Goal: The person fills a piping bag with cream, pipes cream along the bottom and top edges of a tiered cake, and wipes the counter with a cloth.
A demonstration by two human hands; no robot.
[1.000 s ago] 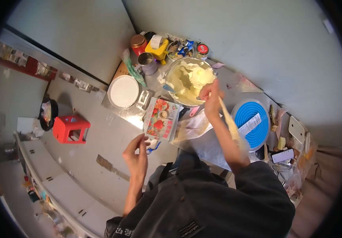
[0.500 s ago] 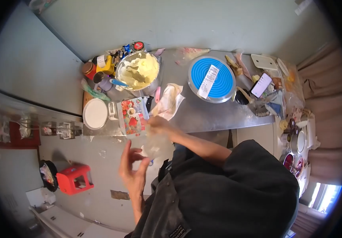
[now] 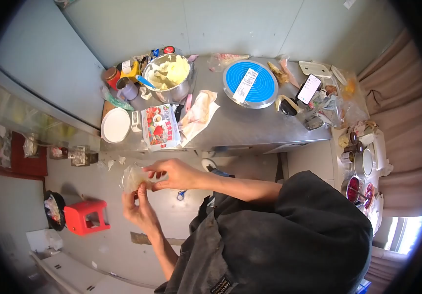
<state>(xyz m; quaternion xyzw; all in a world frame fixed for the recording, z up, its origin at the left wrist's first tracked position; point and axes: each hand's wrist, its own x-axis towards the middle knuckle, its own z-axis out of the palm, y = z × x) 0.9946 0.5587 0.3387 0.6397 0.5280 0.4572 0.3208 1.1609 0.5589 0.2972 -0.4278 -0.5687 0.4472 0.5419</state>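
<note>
- The left hand point(image 3: 141, 211) is closing its thumb and fingers on a clear bag point(image 3: 132, 178), gripping it from the near side.
- The right hand point(image 3: 175, 173) is curling its fingers on the same bag from the right, gripping it too.
- The bag is hanging crumpled between them, over the floor point(image 3: 194, 213), just off the near edge of the bench point(image 3: 243, 131).
- A printed packet point(image 3: 160, 127) is lying at that edge, standing in the way between the hands and the steel bowl point(image 3: 177, 94).
- A stained cloth point(image 3: 199, 117) is lying just right of the packet, its near corner reaching towards the edge.
- The bowl is holding pale cream point(image 3: 175, 71), with a blue handle point(image 3: 145, 82) leaning out on the left.
- A white disc point(image 3: 115, 125) is resting left of the packet.
- Further right, a turntable point(image 3: 264, 84) is carrying a paper slip point(image 3: 245, 85), and a phone point(image 3: 309, 89) is lying beyond it.
- A red stool point(image 3: 81, 218) is standing on the floor, left.
- I'm counting two hands on one bag, then one bowl, one packet, one cloth, one turntable, one phone, one stool.
</note>
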